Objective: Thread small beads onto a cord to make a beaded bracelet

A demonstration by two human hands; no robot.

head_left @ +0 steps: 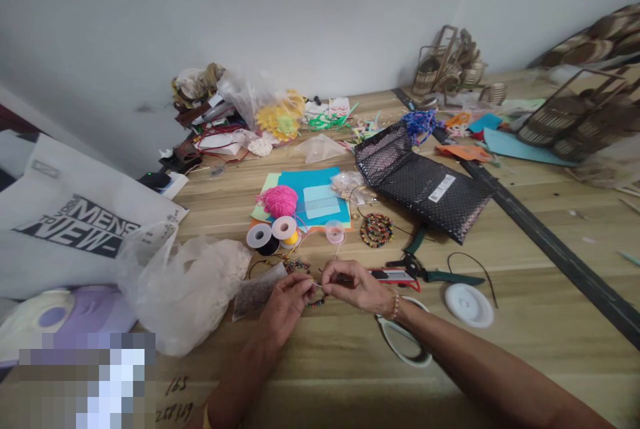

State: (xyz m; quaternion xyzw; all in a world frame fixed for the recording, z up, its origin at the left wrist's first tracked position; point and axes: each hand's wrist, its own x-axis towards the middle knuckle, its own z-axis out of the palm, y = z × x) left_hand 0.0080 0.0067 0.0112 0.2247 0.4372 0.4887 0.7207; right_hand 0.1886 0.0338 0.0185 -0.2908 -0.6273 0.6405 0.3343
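Note:
My left hand (289, 297) and my right hand (354, 285) meet over the middle of the table, fingertips pinched and a small gap between them. A thin pale cord (317, 285) spans that gap, with one end in each pinch. Below it shows a short run of coloured beads (316, 303); whether they are strung on this cord I cannot tell. Loose multicoloured beads (299, 266) lie just beyond my left fingers. Close to my right hand is a red utility knife (397, 276), partly hidden by the hand. A small spool of pale cord (335, 233) stands farther back.
Scissors with white handles (411, 355) lie under my right forearm. Green-handled pliers (453, 277) and a white lid-like disc (469, 305) are at right. A coiled bead string (377, 229), pink yarn (281, 201) and a black bubble mailer (425, 182) lie behind. Plastic bags (190, 295) sit left.

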